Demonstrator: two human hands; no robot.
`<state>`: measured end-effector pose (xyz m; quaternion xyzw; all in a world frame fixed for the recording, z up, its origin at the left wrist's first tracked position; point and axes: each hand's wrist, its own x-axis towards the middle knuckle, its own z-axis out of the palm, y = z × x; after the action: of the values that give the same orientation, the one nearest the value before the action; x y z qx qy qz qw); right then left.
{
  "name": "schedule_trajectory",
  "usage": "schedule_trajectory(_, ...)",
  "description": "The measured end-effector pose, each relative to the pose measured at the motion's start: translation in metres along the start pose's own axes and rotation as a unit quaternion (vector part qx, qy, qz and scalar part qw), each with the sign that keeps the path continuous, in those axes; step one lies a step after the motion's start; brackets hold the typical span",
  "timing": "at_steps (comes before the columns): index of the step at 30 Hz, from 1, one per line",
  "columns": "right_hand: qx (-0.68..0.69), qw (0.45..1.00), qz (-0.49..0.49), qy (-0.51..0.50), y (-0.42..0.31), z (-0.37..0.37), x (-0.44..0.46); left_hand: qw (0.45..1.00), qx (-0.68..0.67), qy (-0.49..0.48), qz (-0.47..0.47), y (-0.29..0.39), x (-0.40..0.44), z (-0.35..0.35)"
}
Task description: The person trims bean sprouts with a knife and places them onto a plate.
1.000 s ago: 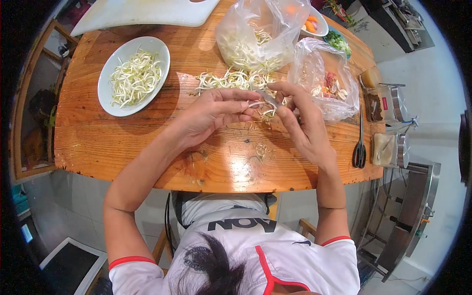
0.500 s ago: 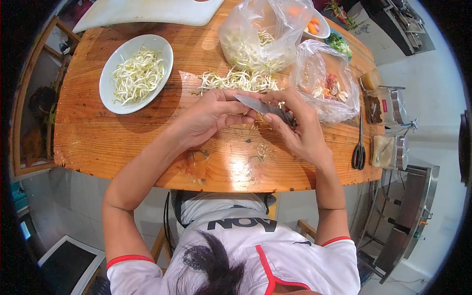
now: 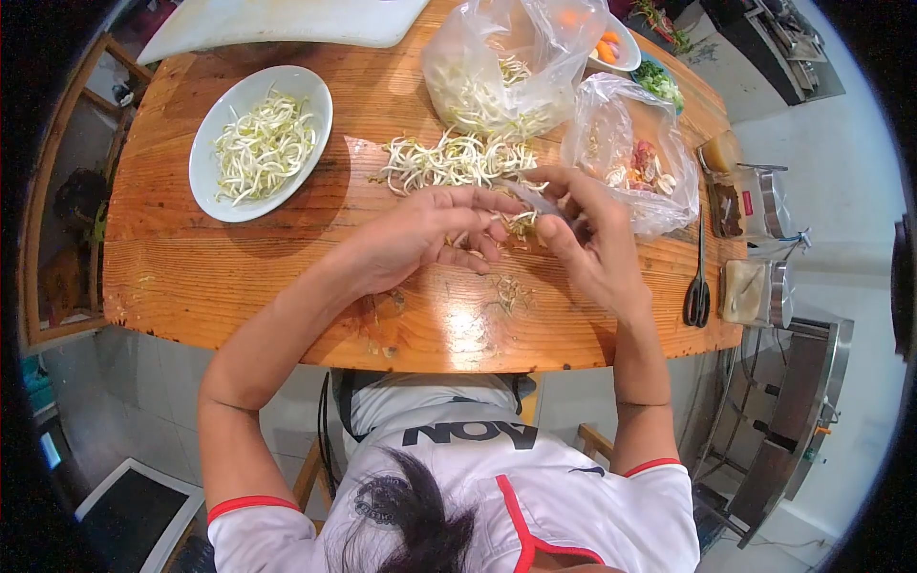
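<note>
My right hand (image 3: 597, 239) is closed round a small knife (image 3: 540, 202), its blade pointing up and left toward my left hand. Just left of the knife, my left hand (image 3: 435, 234) has its fingers bent and apart; pale bits show between the lower fingers, too small to make out. Beyond both hands lies a row of bean sprouts (image 3: 444, 160) on the wooden table (image 3: 229, 286). Small trimmings (image 3: 513, 291) lie nearer to me. A white plate (image 3: 202, 158) with bean sprouts on it stands at the left.
A plastic bag of sprouts (image 3: 478, 91) stands behind the row. Right of it are another plastic bag (image 3: 630, 158), black scissors (image 3: 698, 298) and several jars (image 3: 755, 291). A white cutting board (image 3: 287, 24) lies at the back left, and a bowl (image 3: 626, 48) at the back.
The fingers of my left hand have spread and moved slightly down, away from the knife. The blade, broadside half a second ago, has turned and now shows narrower.
</note>
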<state>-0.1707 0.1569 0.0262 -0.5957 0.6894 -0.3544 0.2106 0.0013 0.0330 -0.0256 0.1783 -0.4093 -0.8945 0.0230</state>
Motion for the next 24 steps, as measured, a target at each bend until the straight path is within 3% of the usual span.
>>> schedule_trajectory(4, -0.103, 0.992, -0.042, 0.056, 0.028, 0.000, 0.003, 0.994, -0.107, -0.017, 0.024, 0.006, -0.002, -0.009)
schedule_trajectory(8, -0.177, 0.982, -0.057, 0.034, 0.030, 0.002, 0.005, 0.995, -0.097, -0.015, 0.035, 0.006, -0.003, -0.012)
schedule_trajectory(16, -0.169, 0.982, -0.032, -0.083, 0.028, 0.004, 0.004, 0.996, -0.082, -0.005, 0.038, 0.009, -0.004, -0.013)
schedule_trajectory(24, -0.149, 0.984, -0.078, -0.063, 0.028, 0.005, 0.003, 0.996, -0.072, 0.036, 0.043, 0.007, -0.004, -0.009)
